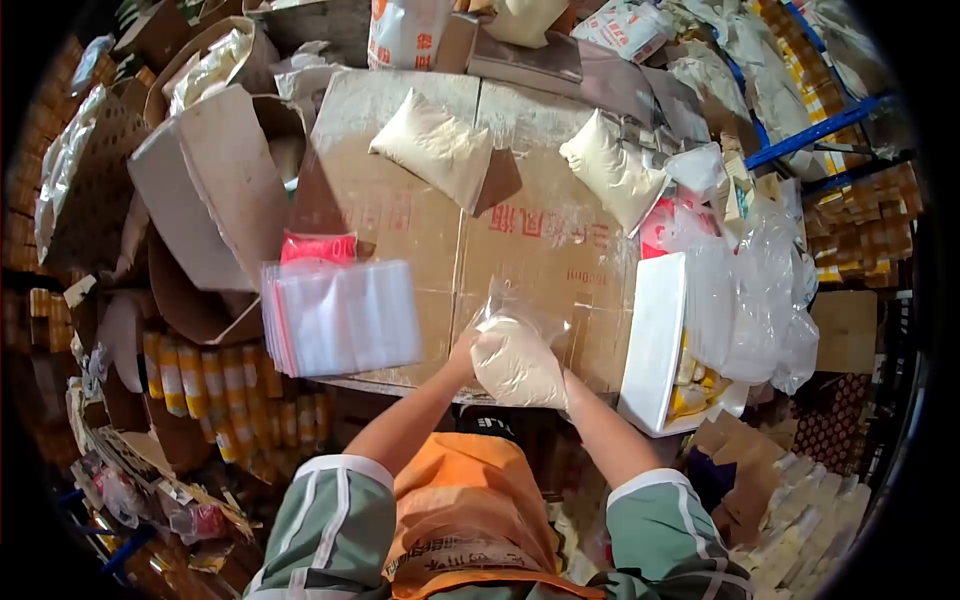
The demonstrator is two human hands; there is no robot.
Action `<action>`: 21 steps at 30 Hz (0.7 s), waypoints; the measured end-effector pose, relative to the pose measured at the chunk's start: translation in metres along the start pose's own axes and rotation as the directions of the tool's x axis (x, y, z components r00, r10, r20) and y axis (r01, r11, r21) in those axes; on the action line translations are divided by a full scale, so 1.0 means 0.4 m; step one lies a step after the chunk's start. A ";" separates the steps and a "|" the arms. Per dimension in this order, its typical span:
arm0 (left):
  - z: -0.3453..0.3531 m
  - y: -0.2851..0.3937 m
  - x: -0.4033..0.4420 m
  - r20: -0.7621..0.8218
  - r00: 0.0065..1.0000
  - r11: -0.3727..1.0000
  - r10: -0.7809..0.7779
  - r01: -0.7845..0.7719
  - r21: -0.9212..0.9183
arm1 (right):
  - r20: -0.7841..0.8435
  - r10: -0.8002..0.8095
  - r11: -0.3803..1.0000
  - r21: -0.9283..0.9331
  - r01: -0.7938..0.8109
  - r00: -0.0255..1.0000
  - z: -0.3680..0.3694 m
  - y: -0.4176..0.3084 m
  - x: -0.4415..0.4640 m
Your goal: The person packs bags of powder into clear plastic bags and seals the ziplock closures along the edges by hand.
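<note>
Between my two hands a clear plastic bag of cream-coloured powder (pixel 516 365) is held up at the near edge of the cardboard-covered table. Its transparent top flares loosely above the powder. My left hand (pixel 464 350) grips the bag's left side, and my right hand (pixel 564 388) is against its lower right side; most fingers are hidden behind the bag. Farther back lie two filled bags, one powder bag (pixel 435 148) at centre and another powder bag (pixel 613 170) to the right. A stack of clear zip bags (pixel 345 318) lies left of my hands.
A pink packet (pixel 318 248) lies behind the zip bags. At right stands a white foam box (pixel 655 340) with yellow-labelled items, beside clear plastic bags (pixel 765 290). Open cartons (pixel 215 190) crowd the left side. A blue rack (pixel 815 133) stands at far right.
</note>
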State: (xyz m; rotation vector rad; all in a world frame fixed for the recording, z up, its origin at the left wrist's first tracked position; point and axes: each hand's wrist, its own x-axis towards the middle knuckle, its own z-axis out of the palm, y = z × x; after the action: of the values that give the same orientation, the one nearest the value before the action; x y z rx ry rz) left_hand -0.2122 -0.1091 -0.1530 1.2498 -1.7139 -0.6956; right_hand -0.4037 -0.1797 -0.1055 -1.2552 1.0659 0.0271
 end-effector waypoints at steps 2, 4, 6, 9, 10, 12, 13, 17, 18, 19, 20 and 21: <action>0.001 0.063 0.019 0.121 0.791 0.458 -0.600 0.464 -0.759 | -0.182 -0.118 0.988 -0.116 0.098 0.976 0.027 0.048 0.019; 0.186 -0.180 -0.115 -0.001 0.817 0.597 -0.577 0.421 -0.682 | -0.297 -0.207 0.967 -0.203 0.150 0.932 0.057 0.085 0.036; 0.213 -0.166 -0.184 0.045 0.601 0.303 -0.798 0.465 -0.832 | -0.328 -0.224 0.963 -0.218 0.158 0.917 0.081 0.105 0.017; 0.068 -0.007 -0.095 0.102 0.671 0.406 -0.734 0.556 -0.725 | -0.414 -0.138 0.988 -0.127 0.093 0.900 0.086 0.082 -0.006; 0.030 0.032 -0.059 -0.019 0.782 0.721 -0.623 0.565 -0.401 | -0.421 -0.149 0.986 -0.127 0.104 0.895 0.082 0.072 -0.005; 0.042 0.028 -0.049 0.250 0.664 -0.010 -0.704 0.343 -0.939 | -0.518 -0.164 0.983 -0.019 0.181 0.839 0.090 0.041 -0.038; 0.041 0.020 -0.050 0.209 0.656 0.188 -0.725 0.480 -0.857 | -0.479 -0.100 0.976 0.124 0.180 0.872 0.081 0.009 -0.071; -0.093 0.154 0.036 0.132 0.758 0.677 -0.639 0.635 -0.373 | -0.368 0.156 0.811 0.578 0.094 0.916 0.026 -0.033 -0.112; -0.130 0.205 0.060 0.129 0.763 0.686 -0.633 0.630 -0.364 | -0.371 0.146 0.807 0.581 0.106 0.917 0.010 -0.017 -0.129; -0.164 0.256 0.083 0.205 0.762 0.751 -0.614 0.644 -0.147 | -0.454 -0.049 0.916 0.335 0.222 0.890 -0.004 0.018 -0.141; -0.189 0.278 0.107 0.275 0.749 0.790 -0.603 0.608 0.077 | -0.483 -0.262 0.942 0.059 0.330 0.835 -0.011 0.030 -0.139; -0.175 0.297 0.095 0.045 0.860 0.860 -0.508 0.509 -0.025 | -0.502 -0.294 0.923 0.073 0.379 0.813 -0.010 0.002 -0.167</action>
State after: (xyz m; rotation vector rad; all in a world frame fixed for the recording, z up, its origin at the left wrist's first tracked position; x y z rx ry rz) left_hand -0.2075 -0.1009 -0.0102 1.6967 -1.3895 -1.0583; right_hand -0.4434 -0.1483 -0.0615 -1.3103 1.2203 -0.6757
